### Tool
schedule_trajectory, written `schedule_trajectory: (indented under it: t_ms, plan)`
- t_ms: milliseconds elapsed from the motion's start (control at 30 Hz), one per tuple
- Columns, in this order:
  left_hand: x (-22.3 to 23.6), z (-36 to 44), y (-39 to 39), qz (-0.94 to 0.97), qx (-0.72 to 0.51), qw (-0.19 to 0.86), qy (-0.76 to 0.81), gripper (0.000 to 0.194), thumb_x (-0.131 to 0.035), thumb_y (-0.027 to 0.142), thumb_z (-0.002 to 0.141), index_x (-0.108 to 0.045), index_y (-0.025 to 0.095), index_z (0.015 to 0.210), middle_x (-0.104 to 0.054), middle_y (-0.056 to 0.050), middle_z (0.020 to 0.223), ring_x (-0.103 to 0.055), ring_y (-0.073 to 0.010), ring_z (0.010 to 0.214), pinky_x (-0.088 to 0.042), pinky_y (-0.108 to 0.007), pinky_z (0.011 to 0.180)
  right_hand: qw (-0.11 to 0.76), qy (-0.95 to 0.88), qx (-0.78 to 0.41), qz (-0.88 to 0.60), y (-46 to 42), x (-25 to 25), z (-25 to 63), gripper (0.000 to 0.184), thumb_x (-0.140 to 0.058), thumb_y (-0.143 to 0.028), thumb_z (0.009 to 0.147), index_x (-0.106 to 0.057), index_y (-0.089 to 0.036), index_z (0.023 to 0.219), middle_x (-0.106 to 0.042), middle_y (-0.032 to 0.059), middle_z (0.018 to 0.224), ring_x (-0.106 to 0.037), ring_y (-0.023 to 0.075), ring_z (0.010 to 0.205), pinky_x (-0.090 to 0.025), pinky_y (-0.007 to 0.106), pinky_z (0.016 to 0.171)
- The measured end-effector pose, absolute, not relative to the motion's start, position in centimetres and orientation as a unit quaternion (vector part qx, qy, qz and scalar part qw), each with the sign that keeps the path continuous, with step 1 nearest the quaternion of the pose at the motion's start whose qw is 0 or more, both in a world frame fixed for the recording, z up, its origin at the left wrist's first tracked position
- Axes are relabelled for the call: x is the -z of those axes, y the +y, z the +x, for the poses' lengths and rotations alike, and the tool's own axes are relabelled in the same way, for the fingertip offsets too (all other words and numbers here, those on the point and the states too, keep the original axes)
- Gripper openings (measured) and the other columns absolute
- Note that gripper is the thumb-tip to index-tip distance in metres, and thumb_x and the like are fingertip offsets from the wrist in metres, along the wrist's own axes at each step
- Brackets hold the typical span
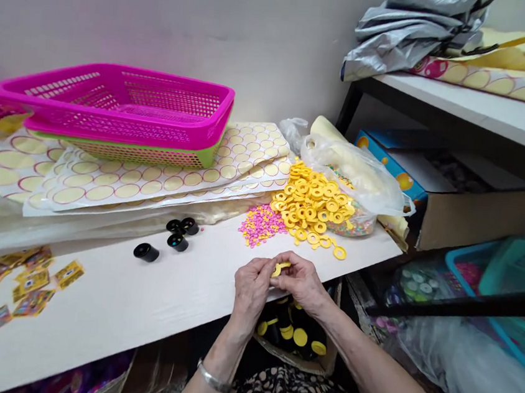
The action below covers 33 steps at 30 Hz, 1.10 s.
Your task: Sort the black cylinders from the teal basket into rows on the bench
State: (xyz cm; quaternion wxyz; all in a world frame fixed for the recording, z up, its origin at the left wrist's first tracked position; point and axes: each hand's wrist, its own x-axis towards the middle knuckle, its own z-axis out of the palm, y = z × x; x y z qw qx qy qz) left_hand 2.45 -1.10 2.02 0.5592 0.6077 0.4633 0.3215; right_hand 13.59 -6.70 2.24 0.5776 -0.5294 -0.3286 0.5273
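Note:
My left hand (252, 286) and my right hand (304, 283) meet at the table's front edge. Between their fingertips they pinch a small yellow plastic ring piece (277, 269), partly hidden by the fingers. Just beyond lies a heap of similar yellow ring pieces (313, 202), beside a scatter of tiny pink and yellow bits (262, 224). Several black cylindrical containers (146, 252) stand to the left. Below my hands, an open cardboard box (330, 354) holds black containers with yellow caps (300, 337).
Stacked pink and green baskets (111, 119) rest on sticker sheets (161, 179) at the back left. Small printed packets (31, 283) lie at left. A clear plastic bag (363, 176) sits behind the heap. At right are a shelf (496, 112), a carton (476, 213) and plastic tubs (516, 279).

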Motion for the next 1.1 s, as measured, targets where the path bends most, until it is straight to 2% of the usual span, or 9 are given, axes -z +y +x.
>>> schedule_trajectory:
  t_ms: [100,200,300,400,500,633,833,1000,1100]
  plan:
    - [-2.1,2.4,-0.7,0.576,-0.313,0.596,0.465,0.027,-0.064,0.04,0.072,-0.073,0.015,0.075,-0.069,-0.005,0.075,-0.061,-0.0187,0.074,-0.046,-0.027,0.065,0.58,-0.299,-0.535,-0.536,-6.3,-2.3,14.0,0.038,-0.077,-0.03,0.06,-0.059,-0.02,0.092,-0.056,-0.0044,0.077,-0.045,0.0053,0.049,-0.037,0.019,0.044]
    - [-2.3,2.6,-0.3,0.523,-0.306,0.645,0.465,0.025,-0.07,0.038,0.066,-0.073,0.014,0.07,-0.068,-0.005,0.07,-0.059,-0.0161,0.066,-0.044,-0.025,0.059,0.547,-0.306,-0.549,-0.553,-5.7,-2.7,14.5,0.03,-0.077,-0.031,0.059,-0.06,-0.019,0.081,-0.055,-0.0053,0.069,-0.043,0.0053,0.045,-0.037,0.019,0.04]
    - [-2.5,2.6,-0.1,0.465,-0.272,0.695,0.476,0.026,-0.075,0.037,0.061,-0.072,0.012,0.066,-0.059,0.0,0.053,-0.045,-0.0082,0.045,-0.032,-0.021,0.043,0.508,-0.322,-0.569,-0.562,-5.3,-3.1,14.9,0.027,-0.077,-0.027,0.058,-0.059,-0.019,0.076,-0.055,-0.0056,0.065,-0.047,0.0072,0.047,-0.039,0.02,0.041]
    - [-2.6,2.6,-0.3,0.431,-0.271,0.712,0.484,0.026,-0.076,0.035,0.058,-0.069,0.011,0.064,-0.052,0.003,0.045,-0.035,-0.0052,0.038,-0.023,-0.02,0.038,0.494,-0.324,-0.592,-0.548,-5.4,-3.7,15.0,0.024,-0.074,-0.021,0.059,-0.058,-0.019,0.077,-0.059,-0.005,0.067,-0.052,0.0086,0.049,-0.04,0.02,0.043]
    - [-2.8,2.9,-0.7,0.417,-0.305,0.704,0.487,0.023,-0.076,0.033,0.057,-0.068,0.012,0.061,-0.053,0.003,0.048,-0.036,-0.0056,0.038,-0.024,-0.02,0.037,0.501,-0.317,-0.616,-0.519,-5.5,-4.2,14.9,0.02,-0.069,-0.019,0.063,-0.056,-0.02,0.078,-0.059,-0.0057,0.06,-0.055,0.0105,0.05,-0.04,0.02,0.045]
    - [-2.6,3.4,-0.3,0.413,-0.3,0.698,0.502,0.017,-0.073,0.028,0.056,-0.065,0.013,0.058,-0.049,0.005,0.042,-0.036,-0.0056,0.037,-0.026,-0.02,0.038,0.497,-0.304,-0.603,-0.545,-5.3,-4.0,14.9,0.022,-0.071,-0.023,0.062,-0.055,-0.02,0.078,-0.06,-0.0042,0.07,-0.059,0.0119,0.055,-0.042,0.02,0.044]
    - [-2.5,3.6,0.3,0.431,-0.284,0.685,0.514,0.015,-0.066,0.024,0.055,-0.059,0.011,0.051,-0.044,0.004,0.033,-0.032,-0.0058,0.032,-0.02,-0.019,0.034,0.479,-0.304,-0.594,-0.57,-5.2,-3.4,14.7,0.03,-0.074,-0.027,0.058,-0.054,-0.018,0.078,-0.061,-0.0039,0.061,-0.054,0.0092,0.046,-0.041,0.019,0.04]
    - [-2.8,3.0,-0.8,0.457,-0.306,0.675,0.492,0.021,-0.066,0.031,0.059,-0.059,0.011,0.058,-0.044,0.004,0.035,-0.033,-0.0062,0.033,-0.022,-0.019,0.036,0.494,-0.291,-0.563,-0.595,-5.4,-3.1,14.0,0.035,-0.061,-0.05,0.071,-0.054,-0.016,0.076,-0.051,-0.0055,0.049,-0.043,0.0055,0.037,-0.038,0.017,0.035]
    - [-2.3,2.9,-1.5,0.465,-0.316,0.665,0.491,0.029,-0.063,0.04,0.066,-0.056,0.012,0.061,-0.041,0.006,0.038,-0.032,-0.0059,0.035,-0.022,-0.019,0.038,0.509,-0.286,-0.54,-0.606,-5.3,-2.7,13.3,0.035,-0.058,-0.05,0.072,-0.054,-0.015,0.072,-0.049,-0.0053,0.05,-0.041,0.0053,0.038,-0.036,0.017,0.033]
